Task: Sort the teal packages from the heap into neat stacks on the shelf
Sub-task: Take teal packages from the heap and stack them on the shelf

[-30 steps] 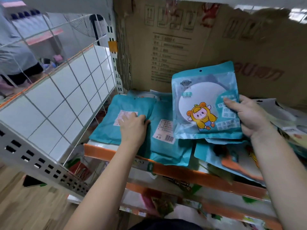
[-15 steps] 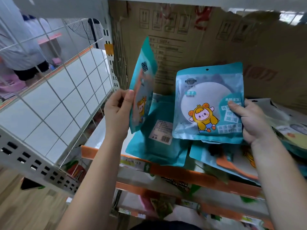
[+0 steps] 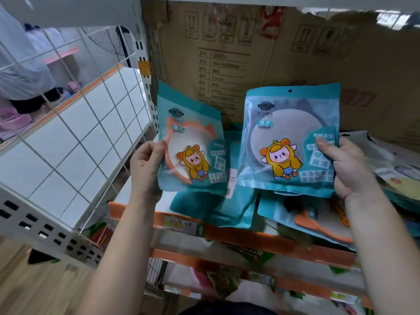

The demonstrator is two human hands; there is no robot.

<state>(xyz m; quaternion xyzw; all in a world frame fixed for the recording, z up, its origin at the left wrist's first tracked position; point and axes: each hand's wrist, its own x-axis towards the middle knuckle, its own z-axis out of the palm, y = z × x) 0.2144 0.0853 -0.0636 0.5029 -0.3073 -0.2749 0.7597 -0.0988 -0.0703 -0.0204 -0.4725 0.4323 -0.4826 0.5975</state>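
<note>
Holding up two teal packages, one in each hand, both upright and front-on above the shelf [image 3: 261,238]. Pinching the left package [image 3: 193,142], with its orange cat-eared mirror inside, at its left edge with the left hand [image 3: 145,171], thumb on the front and fingers curled behind. Clamping the right package [image 3: 288,142], printed MIRROR over a round white disc, at its right edge with the right hand [image 3: 350,171], thumb again on the front. Keeping the pair side by side, just apart.

Counting two more teal packs lying flat on the shelf below: a face-down package [image 3: 211,208] with a white label, under the gap between the held ones, and a face-up package [image 3: 306,219] with an orange handle inside, to the right, overhanging the near orange edge. Seeing further right a heap [image 3: 395,173] of mixed packets, too jumbled to count. Noting one cardboard box [image 3: 250,53] at the far side and one white wire grid panel [image 3: 91,137] on the left.

Compared with half a second ago: showing the left package full face rather than edge-on, and gripping the right package as before. Compared with a second ago: no longer pressing the left hand flat on the shelf.
</note>
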